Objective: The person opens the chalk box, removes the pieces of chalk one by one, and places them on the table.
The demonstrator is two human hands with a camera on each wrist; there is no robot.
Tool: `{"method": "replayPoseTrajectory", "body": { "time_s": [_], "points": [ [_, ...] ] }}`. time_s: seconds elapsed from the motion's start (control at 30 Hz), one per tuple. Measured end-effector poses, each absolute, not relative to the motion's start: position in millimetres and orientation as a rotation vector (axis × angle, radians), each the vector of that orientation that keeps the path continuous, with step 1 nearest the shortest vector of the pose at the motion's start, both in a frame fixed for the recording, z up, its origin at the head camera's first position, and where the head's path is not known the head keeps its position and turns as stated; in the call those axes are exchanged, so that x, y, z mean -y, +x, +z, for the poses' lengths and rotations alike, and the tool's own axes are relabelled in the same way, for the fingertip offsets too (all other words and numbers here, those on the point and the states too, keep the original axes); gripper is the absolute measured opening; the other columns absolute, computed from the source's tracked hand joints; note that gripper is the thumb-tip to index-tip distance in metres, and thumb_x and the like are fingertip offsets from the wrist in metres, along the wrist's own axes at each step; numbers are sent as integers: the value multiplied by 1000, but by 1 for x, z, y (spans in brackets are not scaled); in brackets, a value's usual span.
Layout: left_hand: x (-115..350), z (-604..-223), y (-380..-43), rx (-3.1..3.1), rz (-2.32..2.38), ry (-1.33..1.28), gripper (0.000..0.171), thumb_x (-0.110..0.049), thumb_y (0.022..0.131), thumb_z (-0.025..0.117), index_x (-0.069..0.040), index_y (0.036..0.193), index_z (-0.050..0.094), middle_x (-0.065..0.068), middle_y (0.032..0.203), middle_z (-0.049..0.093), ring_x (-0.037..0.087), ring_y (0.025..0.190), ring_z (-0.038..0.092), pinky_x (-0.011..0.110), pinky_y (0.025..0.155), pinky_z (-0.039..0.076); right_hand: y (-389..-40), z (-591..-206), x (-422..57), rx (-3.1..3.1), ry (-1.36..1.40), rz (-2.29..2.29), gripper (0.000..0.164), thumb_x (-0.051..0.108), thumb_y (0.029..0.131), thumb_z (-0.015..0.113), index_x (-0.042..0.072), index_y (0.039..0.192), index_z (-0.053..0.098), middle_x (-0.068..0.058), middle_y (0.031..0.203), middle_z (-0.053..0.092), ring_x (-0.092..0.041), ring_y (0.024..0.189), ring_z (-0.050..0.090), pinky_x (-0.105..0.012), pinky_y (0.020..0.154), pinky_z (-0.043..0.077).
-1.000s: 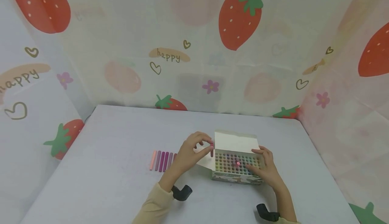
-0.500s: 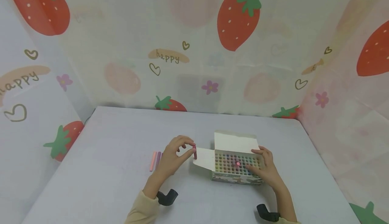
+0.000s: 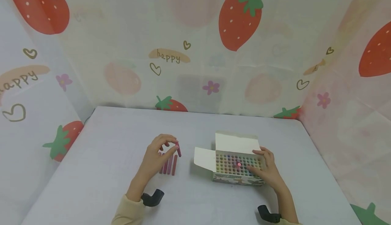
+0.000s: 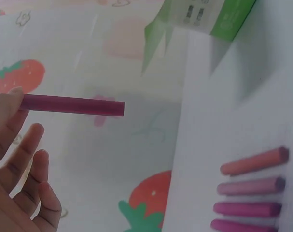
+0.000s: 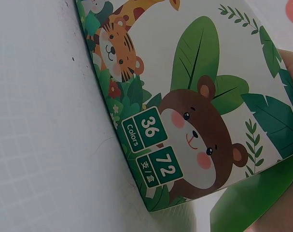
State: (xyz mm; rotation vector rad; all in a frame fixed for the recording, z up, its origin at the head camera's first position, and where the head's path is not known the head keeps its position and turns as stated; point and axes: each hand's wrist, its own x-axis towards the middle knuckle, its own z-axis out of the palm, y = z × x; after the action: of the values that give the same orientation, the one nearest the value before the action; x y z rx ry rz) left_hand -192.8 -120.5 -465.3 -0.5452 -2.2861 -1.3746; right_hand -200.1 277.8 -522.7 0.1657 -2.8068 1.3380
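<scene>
A dark magenta crayon (image 4: 74, 105) is pinched between thumb and forefinger of my left hand (image 3: 154, 153), its other fingers loosely curled. In the head view this hand is above a row of crayons (image 3: 174, 165) lying side by side on the table, covering part of it. The left wrist view shows several pink, purple and reddish crayons (image 4: 255, 161) of the row. To the right stands an open crayon box (image 3: 238, 179) with a grid of round holes; one pink crayon (image 3: 239, 164) sticks up from it. My right hand (image 3: 268, 169) grips the box's right end, thumb over the grid.
The box's white lid (image 3: 237, 142) stands raised at the back, and a side flap (image 3: 204, 158) juts out left. Dark curved wrist mounts (image 3: 152, 198) sit on both wrists. A strawberry-print cloth (image 3: 195, 65) hangs behind the white table (image 3: 128, 130).
My left hand has carried the pinched crayon leftward from beside the box to above the row, uncovering the box's side flap. My right hand has stayed on the box.
</scene>
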Motion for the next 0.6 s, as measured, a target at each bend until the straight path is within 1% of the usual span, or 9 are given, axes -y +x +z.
{"method": "replayPoseTrajectory", "body": {
  "time_s": [0.03,0.1,0.2,0.23,0.27,0.43,0.47,0.6],
  "points": [
    [123,-462,-191,2294,-1373,-529,24,-5,80,70,-11,102,64,3,105,62,17,85,51,23,69,39,-200,-523,-278,2807,165,1338,63,30,78,74,13,130,42,-16,147,13,-46,134,16,-71,96,20],
    [130,-459,-189,2313,-1360,-512,23,-5,81,69,-11,103,64,3,106,62,18,86,51,23,70,39,-199,-524,-278,2806,166,1344,63,29,78,74,13,130,42,-16,147,13,-46,134,16,-70,96,20],
    [143,-464,-191,2346,-1327,-497,24,-7,82,69,-14,104,64,0,106,61,17,86,51,28,71,39,-200,-525,-278,2797,184,1348,63,28,78,74,12,130,42,-16,146,13,-47,133,17,-71,96,19],
    [148,-466,-192,2357,-1314,-498,23,-10,82,69,-16,104,64,-2,106,61,15,86,50,28,71,39,-200,-525,-278,2797,188,1347,63,28,78,74,12,130,42,-16,146,13,-47,133,17,-71,95,20],
    [152,-469,-193,2366,-1302,-503,23,-11,83,69,-18,104,64,-4,106,61,16,86,50,29,71,39,-200,-525,-278,2795,191,1347,63,28,78,74,12,130,42,-16,146,13,-47,133,17,-71,95,19],
    [167,-473,-194,2435,-1270,-488,19,-18,85,68,-20,103,64,-7,106,61,17,88,51,32,73,38,-200,-522,-278,2801,177,1359,64,28,78,74,12,130,42,-16,146,12,-47,133,16,-71,95,19],
    [169,-473,-193,2450,-1259,-486,18,-18,85,68,-19,102,64,-6,106,61,19,89,51,33,73,38,-200,-522,-278,2799,173,1368,64,28,78,74,12,130,42,-16,146,12,-47,133,16,-71,96,19],
    [179,-473,-193,2519,-1203,-472,14,-18,86,67,-17,99,65,-2,106,61,19,90,51,36,74,40,-200,-522,-278,2799,168,1383,64,27,78,74,12,130,42,-16,146,12,-47,134,15,-71,96,18]
  ]
}}
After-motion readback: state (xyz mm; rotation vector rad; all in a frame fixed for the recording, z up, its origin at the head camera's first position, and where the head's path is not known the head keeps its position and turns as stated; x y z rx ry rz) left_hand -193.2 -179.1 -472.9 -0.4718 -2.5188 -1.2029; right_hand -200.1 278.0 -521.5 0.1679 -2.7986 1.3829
